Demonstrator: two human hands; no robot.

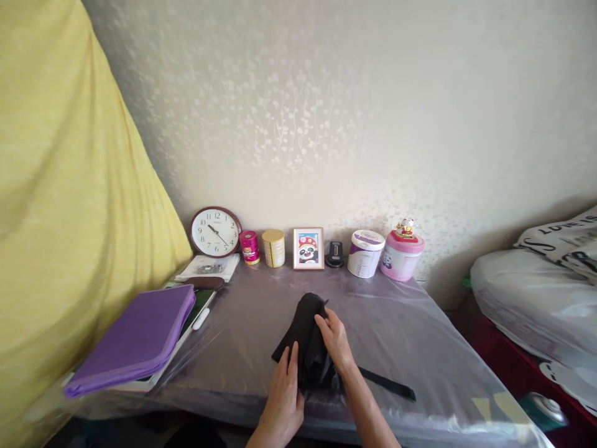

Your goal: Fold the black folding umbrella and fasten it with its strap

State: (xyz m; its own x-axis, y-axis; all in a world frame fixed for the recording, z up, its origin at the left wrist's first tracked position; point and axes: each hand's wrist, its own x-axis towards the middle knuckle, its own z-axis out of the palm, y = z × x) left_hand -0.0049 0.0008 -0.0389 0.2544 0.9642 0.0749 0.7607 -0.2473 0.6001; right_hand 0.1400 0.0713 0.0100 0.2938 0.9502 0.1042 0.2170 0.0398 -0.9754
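A black folded cloth item (305,330) stands bunched near the front middle of the plastic-covered table (233,336). My left hand (283,392) presses against its lower left side, fingers pointing up along the fabric. Around its upper right edge my right hand (333,336) is closed, the thumb on top and the other fingers partly hidden. A black strap (387,382) trails from beneath my right forearm toward the right and lies on the table.
Purple folder (135,333) over books at left. Along the wall: clock (216,232), pink tin (249,247), yellow-lidded can (273,249), panda picture frame (308,249), small black device (334,254), two round tubs (366,254) (402,256). Yellow curtain (84,186) left; wrapped bedding (536,298) right.
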